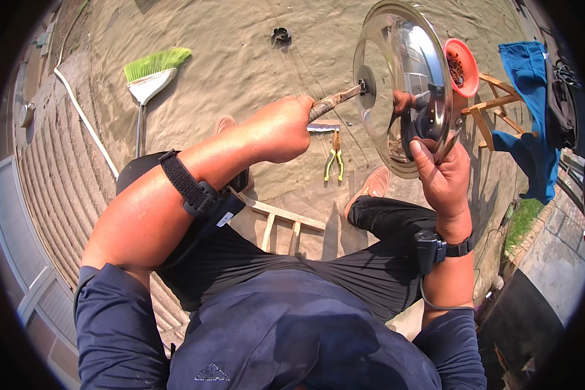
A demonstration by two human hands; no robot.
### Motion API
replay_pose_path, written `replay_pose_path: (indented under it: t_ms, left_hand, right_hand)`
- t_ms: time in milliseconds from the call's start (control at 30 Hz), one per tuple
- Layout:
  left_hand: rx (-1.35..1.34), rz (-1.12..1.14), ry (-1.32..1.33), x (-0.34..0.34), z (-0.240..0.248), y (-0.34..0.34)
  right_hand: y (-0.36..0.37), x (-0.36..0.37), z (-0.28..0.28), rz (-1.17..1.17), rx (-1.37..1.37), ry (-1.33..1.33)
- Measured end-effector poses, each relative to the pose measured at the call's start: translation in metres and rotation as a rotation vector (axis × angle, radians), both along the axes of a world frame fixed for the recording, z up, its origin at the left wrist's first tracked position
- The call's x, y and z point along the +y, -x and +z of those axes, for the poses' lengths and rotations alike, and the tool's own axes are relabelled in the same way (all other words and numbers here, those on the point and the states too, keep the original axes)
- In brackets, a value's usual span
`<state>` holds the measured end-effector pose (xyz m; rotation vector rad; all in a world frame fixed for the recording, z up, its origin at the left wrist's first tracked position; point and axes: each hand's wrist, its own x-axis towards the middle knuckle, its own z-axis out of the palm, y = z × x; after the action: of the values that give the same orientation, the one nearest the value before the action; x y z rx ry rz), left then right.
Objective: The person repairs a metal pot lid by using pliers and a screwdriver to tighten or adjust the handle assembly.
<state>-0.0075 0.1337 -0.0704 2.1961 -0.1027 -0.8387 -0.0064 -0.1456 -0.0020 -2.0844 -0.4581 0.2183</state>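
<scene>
The lid is standing on edge, tilted, in front of the body, with the right hand gripping its near rim, thumb lying over the edge. The left hand is closing in a fist around a tool, which is reaching across to the dark disc at the lid's middle; whether its tip is touching, I cannot tell.

The lid is looking round, shiny and domed, its right part mirroring dark shapes and bright sky, its rim catching the sun.

On the right, the red bowl is sitting close by the lid's edge, and the stool and blue cloth are crowding that side. Pliers are lying below the tool. Leftward, the tan sheet is leaving wide room as far as the broom.
</scene>
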Motion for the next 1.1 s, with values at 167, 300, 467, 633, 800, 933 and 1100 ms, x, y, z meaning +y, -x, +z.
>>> replay_pose_path:
  t_ms: [167,300,467,633,800,933,1100]
  left_hand:
    - [-0.004,-0.104,-0.060,0.007,0.005,-0.004]
    - [-0.054,-0.230,-0.123,0.011,-0.006,-0.009]
    - [0.011,-0.320,-0.109,0.015,-0.005,-0.012]
    - [0.003,-0.326,-0.057,0.019,-0.009,-0.010]
    - [0.004,-0.315,-0.141,0.013,0.006,-0.011]
    - [0.013,-0.295,-0.167,0.010,0.012,-0.009]
    - [-0.041,-0.271,-0.152,0.012,0.004,-0.005]
  right_hand:
    - [-0.005,-0.009,0.006,0.052,0.018,0.094]
    - [-0.006,-0.015,0.003,0.121,0.029,0.081]
    - [-0.005,-0.016,0.003,0.155,0.038,0.089]
    - [0.000,-0.016,0.006,0.118,0.103,0.027]
    - [-0.003,-0.030,0.008,0.106,0.274,0.047]
    - [0.000,-0.037,-0.005,0.065,0.145,0.006]
    - [-0.004,-0.040,-0.001,-0.004,0.357,-0.095]
